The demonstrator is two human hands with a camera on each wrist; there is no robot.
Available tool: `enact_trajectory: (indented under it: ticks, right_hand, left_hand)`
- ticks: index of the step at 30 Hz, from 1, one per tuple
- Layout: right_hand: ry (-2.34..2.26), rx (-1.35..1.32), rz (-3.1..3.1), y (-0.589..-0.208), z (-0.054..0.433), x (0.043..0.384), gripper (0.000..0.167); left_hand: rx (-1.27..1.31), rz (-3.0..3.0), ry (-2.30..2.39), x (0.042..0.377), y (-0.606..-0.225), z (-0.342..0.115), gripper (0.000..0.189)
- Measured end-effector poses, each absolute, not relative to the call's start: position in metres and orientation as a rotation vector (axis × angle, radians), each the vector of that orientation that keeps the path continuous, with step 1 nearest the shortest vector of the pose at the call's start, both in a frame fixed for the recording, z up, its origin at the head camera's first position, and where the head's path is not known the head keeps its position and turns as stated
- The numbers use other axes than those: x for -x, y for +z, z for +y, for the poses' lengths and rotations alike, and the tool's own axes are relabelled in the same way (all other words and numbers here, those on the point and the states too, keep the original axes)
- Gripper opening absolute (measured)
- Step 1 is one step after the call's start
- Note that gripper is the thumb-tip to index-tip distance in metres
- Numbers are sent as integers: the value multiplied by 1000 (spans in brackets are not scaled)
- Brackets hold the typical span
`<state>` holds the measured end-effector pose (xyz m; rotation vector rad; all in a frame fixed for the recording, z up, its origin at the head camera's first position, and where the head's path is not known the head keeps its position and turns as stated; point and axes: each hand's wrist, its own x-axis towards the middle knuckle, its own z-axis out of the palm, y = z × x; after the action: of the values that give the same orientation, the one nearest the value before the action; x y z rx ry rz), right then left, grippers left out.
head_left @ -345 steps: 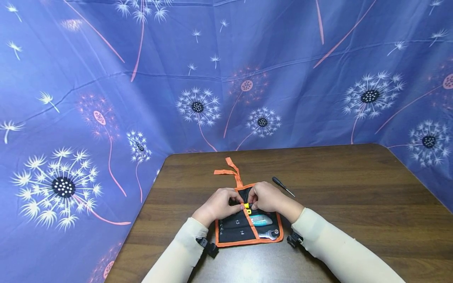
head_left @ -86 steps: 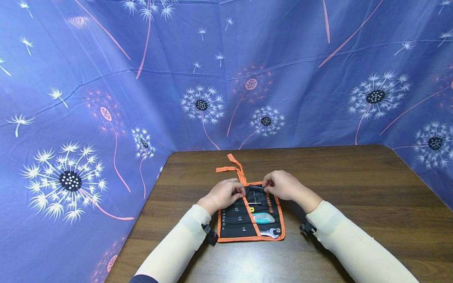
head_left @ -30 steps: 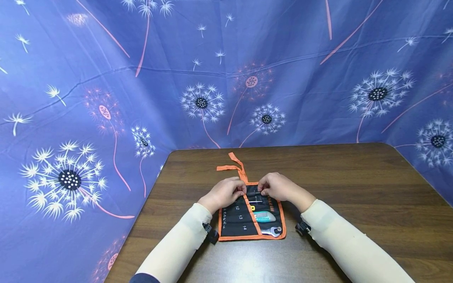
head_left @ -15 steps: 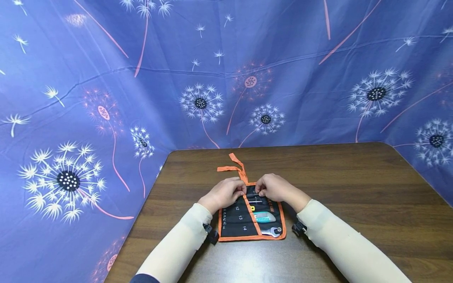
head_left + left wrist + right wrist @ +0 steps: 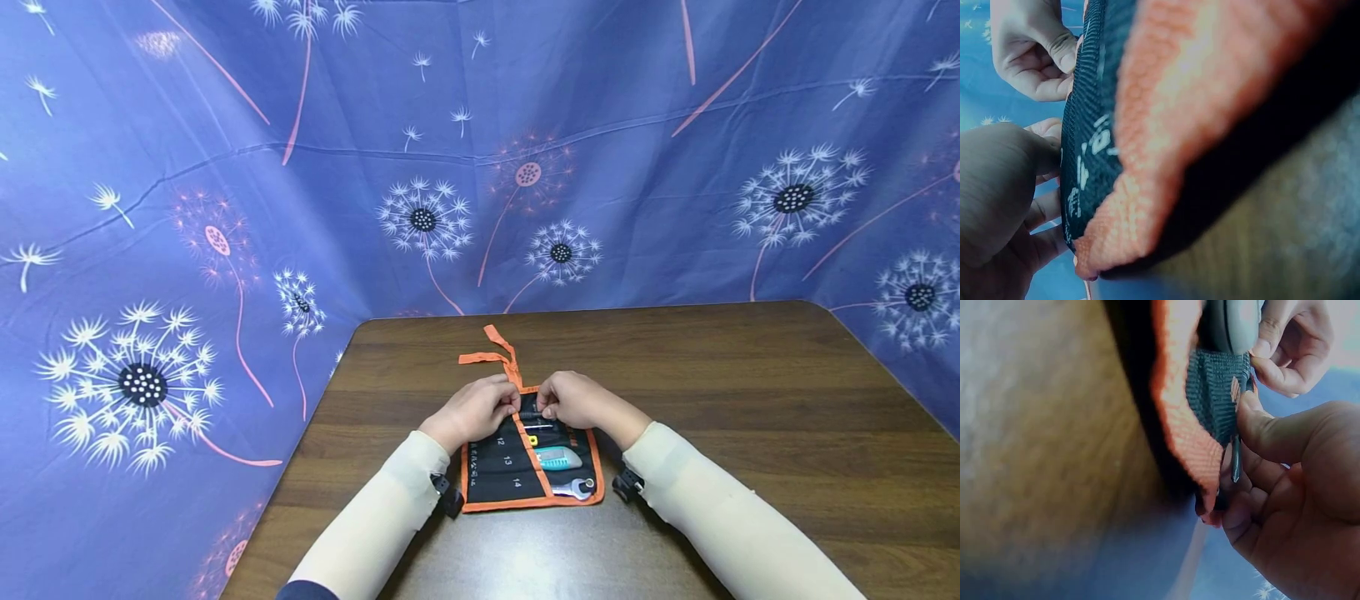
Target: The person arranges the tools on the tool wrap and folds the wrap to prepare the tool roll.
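Observation:
A black tool roll with orange trim lies spread on the table. My left hand pinches the orange edge of its pocket strip near the top. My right hand pinches a small screwdriver, whose bare metal tip points out past the thumb in the right wrist view. Its black handle points left to the pocket edge, between the two hands. Below it in the pockets sit a thin metal shaft, a small yellow piece, a teal utility knife and a wrench.
Orange tie straps stretch from the roll's top edge toward the back. The brown wooden table extends to both sides. A blue cloth with dandelion prints hangs behind it.
The screwdriver that lay on the table at the right 11.5 s ago is now in my right hand at the roll. Over the last second that hand slid left toward the pocket edge; the left stayed put.

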<state>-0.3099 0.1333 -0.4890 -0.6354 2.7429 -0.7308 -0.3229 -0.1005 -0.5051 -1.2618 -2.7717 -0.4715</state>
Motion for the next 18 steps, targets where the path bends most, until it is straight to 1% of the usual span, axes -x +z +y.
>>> enact_trajectory:
  ticks: [8, 12, 18]
  right_hand:
    - [-788, 655, 2669, -490, 138, 310, 10]
    - [-829, 630, 2643, -489, 140, 310, 11]
    - [-854, 614, 2643, -488, 142, 312, 9]
  left_hand:
    - [1241, -2813, -512, 323, -508, -102, 5]
    - [1236, -2822, -580, 322, -508, -106, 4]
    - [1166, -2846, -640, 319, -507, -116, 18]
